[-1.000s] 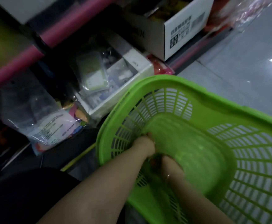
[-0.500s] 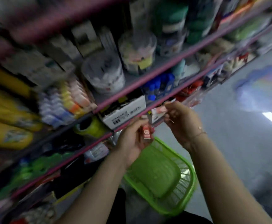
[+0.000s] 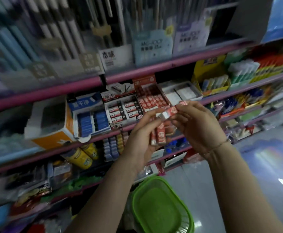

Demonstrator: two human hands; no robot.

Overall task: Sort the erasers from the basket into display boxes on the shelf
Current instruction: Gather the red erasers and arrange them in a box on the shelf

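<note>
Both forearms are reaching up in front of the shelf (image 3: 137, 74). The left hand (image 3: 141, 137) is curling its grip round a few red erasers (image 3: 159, 136) standing upright, long axes vertical. The right hand (image 3: 197, 125) is pinching a single red eraser (image 3: 169, 112), lying roughly level and pointing left. Just behind is sitting the red display box (image 3: 151, 98), between black-and-white and pale boxes. The green basket (image 3: 162, 206) is lying below on the floor.

Yellow bottles (image 3: 82, 157) lie on a lower shelf at the left centre of the frame. Pen packs (image 3: 152, 46) stand at the top, blurred.
</note>
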